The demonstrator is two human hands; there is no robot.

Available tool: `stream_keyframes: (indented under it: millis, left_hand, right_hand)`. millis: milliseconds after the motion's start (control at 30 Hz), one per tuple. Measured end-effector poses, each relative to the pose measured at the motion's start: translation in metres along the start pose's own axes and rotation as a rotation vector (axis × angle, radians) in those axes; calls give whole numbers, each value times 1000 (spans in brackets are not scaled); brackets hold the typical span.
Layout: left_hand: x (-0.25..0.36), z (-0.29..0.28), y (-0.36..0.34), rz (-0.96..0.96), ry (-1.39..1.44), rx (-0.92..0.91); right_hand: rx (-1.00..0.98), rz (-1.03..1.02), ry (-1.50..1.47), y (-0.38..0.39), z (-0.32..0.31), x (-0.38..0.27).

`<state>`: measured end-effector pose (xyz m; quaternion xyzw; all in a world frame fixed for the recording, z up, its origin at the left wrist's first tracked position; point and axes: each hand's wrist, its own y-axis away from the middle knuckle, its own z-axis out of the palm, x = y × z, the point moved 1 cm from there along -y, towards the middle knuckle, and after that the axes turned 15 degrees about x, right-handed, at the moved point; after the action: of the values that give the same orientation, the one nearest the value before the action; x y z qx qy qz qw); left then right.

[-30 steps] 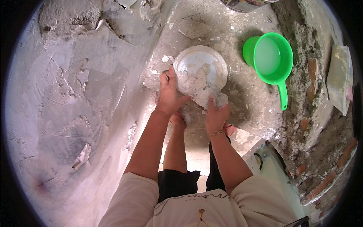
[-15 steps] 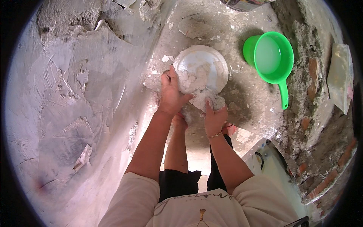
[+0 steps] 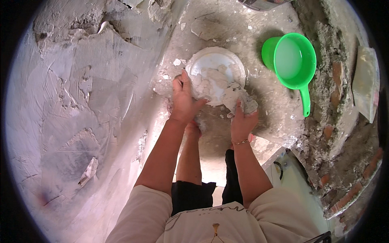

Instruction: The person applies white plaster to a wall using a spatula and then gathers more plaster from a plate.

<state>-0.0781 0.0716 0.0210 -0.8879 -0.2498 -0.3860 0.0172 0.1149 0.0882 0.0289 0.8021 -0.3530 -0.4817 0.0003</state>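
Observation:
A shallow round white dish (image 3: 240, 64), smeared with pale wet plaster (image 3: 210, 83), rests at or just above the rough floor in front of me. My left hand (image 3: 183, 101) is closed around its near-left rim, thumb toward the inside. My right hand (image 3: 244, 123) grips a flat, irregular whitish piece caked with plaster (image 3: 236, 96), its thumb on top. That piece overlaps the dish's near-right edge; whether they touch I cannot tell. The piece's exact kind is hidden under the coating.
To the right stands a green dipper (image 3: 302, 81) with milky liquid, handle toward me. A plastered wall (image 3: 81, 121) rises on the left. Broken masonry with exposed brick (image 3: 337, 79) and a clear plastic bag (image 3: 364, 85) lie at far right. A container (image 3: 261, 4) shows at the top.
My right hand has moved right and slightly up with the plaster-caked piece, uncovering more of the dish's near edge. My left hand keeps its hold.

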Motion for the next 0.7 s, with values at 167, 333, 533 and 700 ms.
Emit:
stream_keyframes:
  millis: [167, 333, 533, 700]
  left_hand:
    - [2, -1, -1, -30, -26, -11]
    - [6, -1, -1, -92, -42, -36]
    - [4, -3, 0, -78, -80, -30]
    - [8, -1, 0, -78, -75, -45]
  right_hand:
    - [-65, 150, -116, 1, 0, 2]
    - [-33, 39, -60, 3, 0, 0]
    - [-45, 217, -62, 9, 7, -3]
    - [-88, 87, -28, 10, -1, 16]
